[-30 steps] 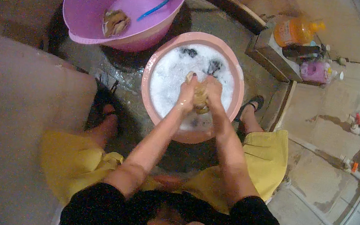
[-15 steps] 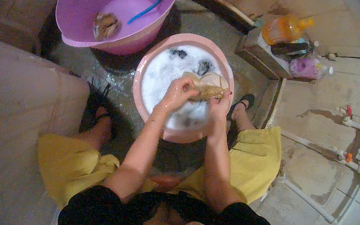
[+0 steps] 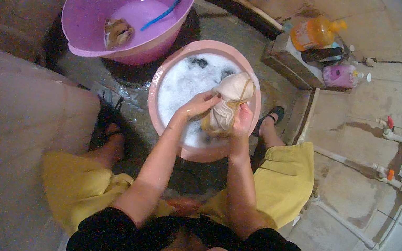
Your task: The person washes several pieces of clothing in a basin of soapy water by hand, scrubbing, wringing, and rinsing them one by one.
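A beige bra (image 3: 233, 88), with a rounded cup and thin straps, hangs over a pink basin (image 3: 154, 108) of white suds. My left hand (image 3: 200, 105) grips its left edge, fingers bent against the fabric. At the opposite edge my right hand (image 3: 242, 118) pinches the cloth near a strap. Between my hands the lower fabric bunches in folds. Dark pieces of cloth (image 3: 198, 63) show through the foam (image 3: 180, 87).
A large purple tub (image 3: 86, 2) stands at the back left with a blue hose (image 3: 170, 9) and a brown bundle (image 3: 118, 33) inside. An orange bottle (image 3: 314, 34) and a pink-purple bottle (image 3: 341, 75) sit on a ledge at the back right. Pipes with taps (image 3: 388, 175) run along the right.
The bra has been turned and opened out; its cup now faces up and more folded fabric hangs below. My left hand has shifted slightly, and my right hand has lowered a little.
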A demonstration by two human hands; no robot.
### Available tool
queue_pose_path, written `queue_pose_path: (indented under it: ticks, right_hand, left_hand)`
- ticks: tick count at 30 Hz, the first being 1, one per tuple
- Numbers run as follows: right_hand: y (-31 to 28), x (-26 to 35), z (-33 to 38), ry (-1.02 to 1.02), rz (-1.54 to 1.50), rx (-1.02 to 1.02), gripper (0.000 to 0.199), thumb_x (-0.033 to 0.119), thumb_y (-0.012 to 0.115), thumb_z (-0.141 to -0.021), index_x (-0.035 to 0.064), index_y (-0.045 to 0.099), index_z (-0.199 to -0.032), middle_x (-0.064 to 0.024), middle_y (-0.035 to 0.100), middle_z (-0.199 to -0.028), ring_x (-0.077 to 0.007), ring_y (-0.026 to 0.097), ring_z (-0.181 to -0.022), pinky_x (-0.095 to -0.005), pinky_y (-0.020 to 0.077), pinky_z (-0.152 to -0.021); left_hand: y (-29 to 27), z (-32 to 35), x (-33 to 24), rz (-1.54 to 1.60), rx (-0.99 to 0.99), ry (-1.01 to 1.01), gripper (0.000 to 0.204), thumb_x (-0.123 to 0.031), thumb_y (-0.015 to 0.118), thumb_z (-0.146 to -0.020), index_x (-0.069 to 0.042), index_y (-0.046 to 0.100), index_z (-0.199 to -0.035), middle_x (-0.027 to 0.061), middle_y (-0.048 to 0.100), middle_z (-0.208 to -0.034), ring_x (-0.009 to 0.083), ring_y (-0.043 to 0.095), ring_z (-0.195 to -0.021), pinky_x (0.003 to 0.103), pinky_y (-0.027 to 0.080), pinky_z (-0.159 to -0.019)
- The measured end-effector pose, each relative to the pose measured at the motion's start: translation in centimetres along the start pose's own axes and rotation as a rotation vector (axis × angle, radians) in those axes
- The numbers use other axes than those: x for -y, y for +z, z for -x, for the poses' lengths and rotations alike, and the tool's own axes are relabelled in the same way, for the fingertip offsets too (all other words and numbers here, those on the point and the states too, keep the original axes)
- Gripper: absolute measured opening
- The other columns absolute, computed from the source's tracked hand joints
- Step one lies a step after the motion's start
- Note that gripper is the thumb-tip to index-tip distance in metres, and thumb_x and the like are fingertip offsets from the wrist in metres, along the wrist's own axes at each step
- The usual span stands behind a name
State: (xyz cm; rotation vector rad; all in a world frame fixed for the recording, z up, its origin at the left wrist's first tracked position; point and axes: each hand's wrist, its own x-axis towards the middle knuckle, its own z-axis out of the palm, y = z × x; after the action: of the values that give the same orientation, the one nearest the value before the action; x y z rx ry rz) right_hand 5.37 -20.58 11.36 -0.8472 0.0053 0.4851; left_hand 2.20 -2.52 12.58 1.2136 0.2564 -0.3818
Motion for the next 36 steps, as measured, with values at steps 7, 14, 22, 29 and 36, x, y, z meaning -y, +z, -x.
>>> queue_pose_path:
  ticks: [7,14,22,29,36]
  right_hand:
    - [2.8,1.7,0.2,0.006,0.609,-0.311,0.039,0.017,0.05,-0.09,-0.002,0.044,-0.124,-0.0165,0.056,-0.114,-0.0292,0.056,-0.101,-0.0391,0.0438,-0.093]
    - [6.5,0.5,-1.4,-0.252,1.439,-0.07,0.085,0.025,0.078,-0.064,0.0012,0.033,-0.133,-0.0212,0.036,-0.135,-0.0353,0.034,-0.125,-0.0418,0.0271,-0.105]
    - [3.2,-4.0,-1.6,0.009,1.648,0.027,0.076,0.018,0.066,-0.076,0.0006,0.025,-0.138,-0.0313,0.049,-0.117,-0.0392,0.048,-0.113,-0.0423,0.0397,-0.093]
    - [8.7,0.5,-2.7,0.154,1.982,0.205,0.04,0.013,0.059,-0.079,0.0063,0.053,-0.118,-0.0231,0.063,-0.09,-0.0402,0.061,-0.085,-0.0462,0.0477,-0.073]
    - [8.9,3.6,-4.7,0.016,1.02,0.116,0.028,0.017,0.055,-0.087,-0.0005,0.058,-0.108,-0.0209,0.064,-0.097,-0.0339,0.063,-0.089,-0.0389,0.0487,-0.077]
  left_hand:
    - [-2.0,0.2,0.9,0.414,-0.076,0.142,0.02,-0.01,0.062,-0.082,-0.004,0.06,-0.1,0.0024,0.062,-0.081,0.0094,0.056,-0.072,0.023,0.046,-0.067]
    - [-2.0,-0.4,-1.8,0.261,-0.105,0.152,0.019,0.0,0.052,-0.085,-0.001,0.059,-0.103,0.0033,0.061,-0.077,0.008,0.055,-0.064,0.02,0.044,-0.054]
    - [-3.2,-1.7,1.3,0.53,-0.267,0.09,0.024,-0.005,0.055,-0.085,-0.002,0.056,-0.109,0.0076,0.062,-0.087,0.013,0.06,-0.072,0.024,0.05,-0.063]
    - [-6.3,-1.4,4.8,-0.452,-0.489,0.568,0.022,-0.011,0.062,-0.084,-0.003,0.059,-0.104,0.0027,0.063,-0.093,0.0142,0.059,-0.077,0.026,0.048,-0.075]
    - [-7.8,-0.2,-0.4,-0.502,-0.506,0.327,0.015,-0.009,0.061,-0.08,-0.001,0.06,-0.093,0.0119,0.06,-0.101,0.0219,0.057,-0.084,0.035,0.046,-0.073]
